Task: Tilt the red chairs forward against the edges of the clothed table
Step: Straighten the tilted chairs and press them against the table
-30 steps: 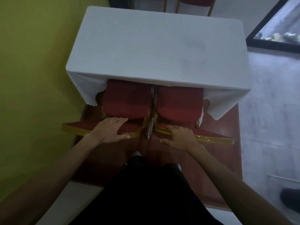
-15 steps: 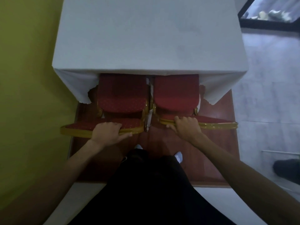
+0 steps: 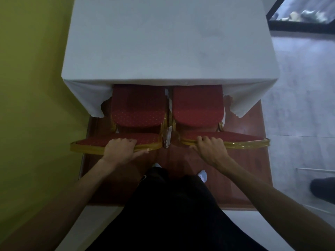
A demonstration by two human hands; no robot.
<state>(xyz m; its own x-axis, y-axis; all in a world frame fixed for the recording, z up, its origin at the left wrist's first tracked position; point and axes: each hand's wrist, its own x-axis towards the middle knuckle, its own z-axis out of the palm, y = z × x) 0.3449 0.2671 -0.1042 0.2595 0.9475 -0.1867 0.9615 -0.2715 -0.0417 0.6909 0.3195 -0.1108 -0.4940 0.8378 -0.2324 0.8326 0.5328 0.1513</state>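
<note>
Two gold-framed red chairs sit side by side at mid-frame, the left chair (image 3: 137,109) just beside the right chair (image 3: 197,107). Their seats reach under the near edge of the white-clothed table (image 3: 168,42) filling the upper frame.

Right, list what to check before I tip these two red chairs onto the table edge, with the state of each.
1. Grip of left hand on the left chair back rail: ok.
2. Grip of right hand on the right chair back rail: ok.
3. Both seats tucked under the tablecloth: ok.
4. Chair backs resting against the table edge: not ok, both stand apart from it.
5. Chair legs free to pivot: cannot tell, hidden.
</note>
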